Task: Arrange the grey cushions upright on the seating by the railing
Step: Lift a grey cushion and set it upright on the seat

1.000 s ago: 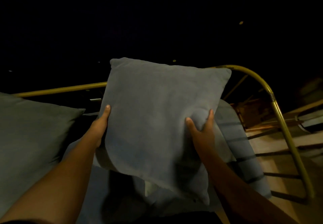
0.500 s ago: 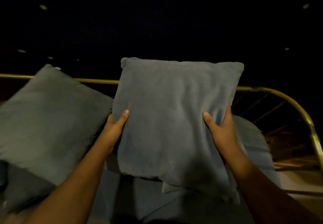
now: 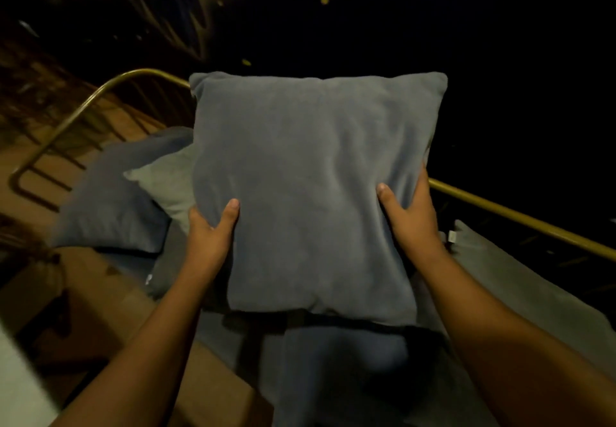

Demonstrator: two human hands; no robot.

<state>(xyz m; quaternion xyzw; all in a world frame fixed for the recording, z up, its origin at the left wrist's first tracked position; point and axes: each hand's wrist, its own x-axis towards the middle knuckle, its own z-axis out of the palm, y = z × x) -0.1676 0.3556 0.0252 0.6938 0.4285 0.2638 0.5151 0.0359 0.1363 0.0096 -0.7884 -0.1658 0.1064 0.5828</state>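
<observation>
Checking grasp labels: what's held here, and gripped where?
A grey cushion, upright, held by both side edges low down: left hand on its left edge, right hand on its right.

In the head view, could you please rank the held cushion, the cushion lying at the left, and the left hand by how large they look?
1. Held cushion: largest by far, though nearest the camera.
2. Left cushion: smaller, partly hidden and farther off, so true size is unsure.
3. Left hand: smallest.

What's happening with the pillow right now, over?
Left hand and right hand grip grey cushion by its sides, upright, before the brass railing. Another cushion lies left. Nothing blocking.
</observation>
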